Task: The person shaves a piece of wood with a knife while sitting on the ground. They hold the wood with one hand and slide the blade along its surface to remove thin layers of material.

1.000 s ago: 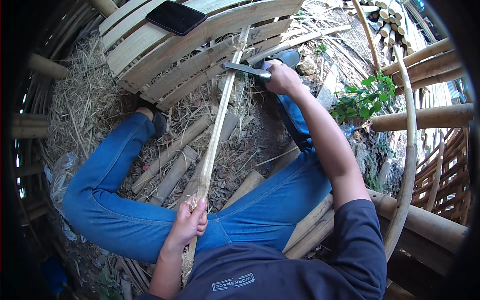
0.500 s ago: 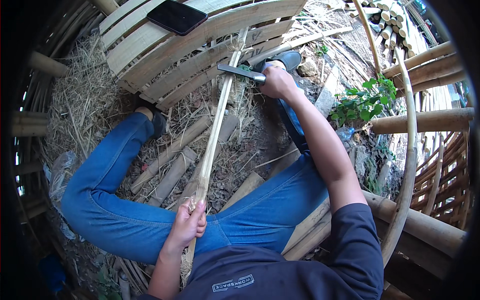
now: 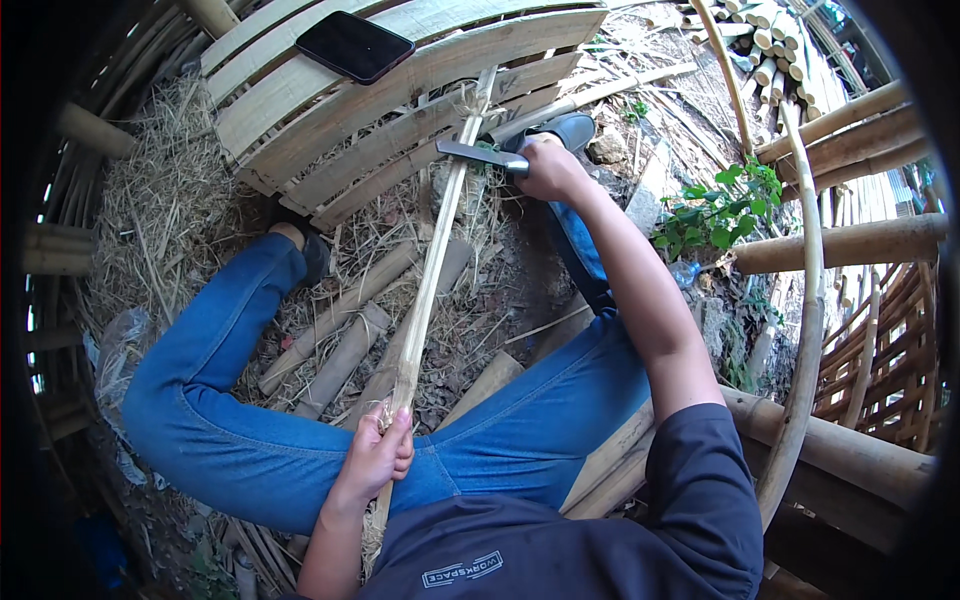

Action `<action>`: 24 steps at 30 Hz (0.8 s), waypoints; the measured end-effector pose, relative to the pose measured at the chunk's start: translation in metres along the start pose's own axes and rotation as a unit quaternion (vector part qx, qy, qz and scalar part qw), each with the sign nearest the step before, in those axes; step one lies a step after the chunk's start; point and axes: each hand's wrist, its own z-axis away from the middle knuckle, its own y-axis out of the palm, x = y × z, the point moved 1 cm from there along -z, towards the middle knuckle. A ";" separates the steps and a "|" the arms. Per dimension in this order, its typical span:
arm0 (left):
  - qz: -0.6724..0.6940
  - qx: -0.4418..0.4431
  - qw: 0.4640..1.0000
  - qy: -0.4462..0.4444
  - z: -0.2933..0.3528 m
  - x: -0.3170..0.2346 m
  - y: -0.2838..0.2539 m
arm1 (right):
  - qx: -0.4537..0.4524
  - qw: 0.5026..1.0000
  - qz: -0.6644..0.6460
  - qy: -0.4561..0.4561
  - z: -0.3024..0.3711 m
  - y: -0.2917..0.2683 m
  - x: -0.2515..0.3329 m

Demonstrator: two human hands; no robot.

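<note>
A long pale split bamboo strip (image 3: 436,262) runs from my lap to the slatted wooden crate, with frayed fibres at its node and near my grip. My left hand (image 3: 381,453) is closed round its near end, above my thigh. Farther out, my right hand (image 3: 551,170) is closed on the handle of a short, broad-bladed knife (image 3: 470,151). The blade lies across the strip's far part, pointing left. Its handle is mostly hidden in my fist. The strip's far end leans against the crate (image 3: 350,125).
A black phone (image 3: 355,46) lies on the crate. Cut bamboo pieces (image 3: 343,362) and straw (image 3: 165,200) cover the ground between my legs and to the left. On the right stand a green plant (image 3: 722,212), a bent pole (image 3: 808,300) and bamboo rails (image 3: 850,243). Bamboo poles (image 3: 775,50) are stacked at the far right.
My right hand and the knife have shifted very slightly, the blade still across the strip. The whole view has moved a little. My left hand keeps its grip.
</note>
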 end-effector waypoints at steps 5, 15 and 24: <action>-0.002 0.003 1.000 0.002 -0.002 0.000 0.002 | 0.020 0.997 -0.077 0.022 0.027 -0.026 0.025; 0.012 0.012 1.000 0.003 -0.001 0.004 -0.003 | 0.121 0.967 -0.213 0.077 0.092 -0.048 0.096; 0.012 0.012 1.000 0.001 -0.001 0.003 -0.001 | 0.024 0.956 -0.276 0.092 0.124 -0.028 0.113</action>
